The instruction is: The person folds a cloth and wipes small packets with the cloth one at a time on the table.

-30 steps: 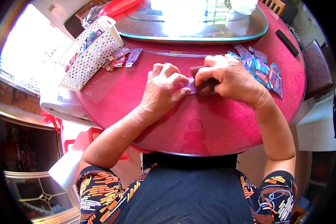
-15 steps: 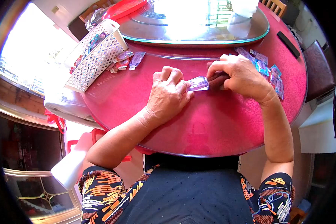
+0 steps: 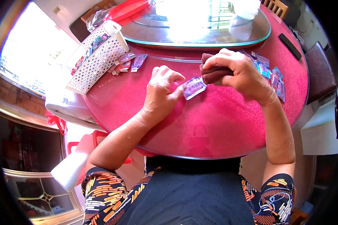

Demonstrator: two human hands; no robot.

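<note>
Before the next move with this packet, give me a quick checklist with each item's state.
1. Packet lies between the two hands, most of its face uncovered: ok.
2. Left hand grips the packet firmly: cannot tell; its fingertips are at the packet's left end, but a pinch is not clear.
3. Right hand holds the cloth: ok, bunched in the fingers.
4. Cloth is off the packet: cannot tell; they meet in view at the packet's right end.
5. Basket stands apart from both hands: ok.
6. Pile on the right fully visible: not ok, the right hand hides part.
</note>
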